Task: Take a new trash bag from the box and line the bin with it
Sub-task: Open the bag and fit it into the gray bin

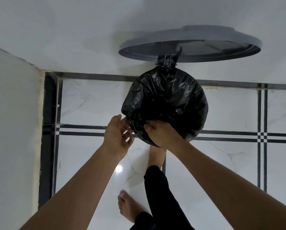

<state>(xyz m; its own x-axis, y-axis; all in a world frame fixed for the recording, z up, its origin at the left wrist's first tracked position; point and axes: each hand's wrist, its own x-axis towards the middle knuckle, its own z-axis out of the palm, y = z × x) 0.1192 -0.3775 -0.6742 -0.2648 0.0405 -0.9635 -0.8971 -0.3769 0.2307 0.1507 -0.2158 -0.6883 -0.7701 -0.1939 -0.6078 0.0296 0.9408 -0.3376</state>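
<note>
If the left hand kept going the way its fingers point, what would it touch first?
Most likely the bag folded over the bin's near-left rim: the left hand is open, its fingertips right beside that edge, perhaps already brushing it.

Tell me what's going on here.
A person stands over a pedal bin with its lid flipped up, fitting a black trash bag over the rim. The right hand grips the bag at the near edge; the left hand, fingers spread, touches the bag's left edge. One bare foot is by the bin's base.

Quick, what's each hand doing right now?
Left hand: open, fingertips at the black trash bag edge.
Right hand: closed on the bag at the rim.
</note>
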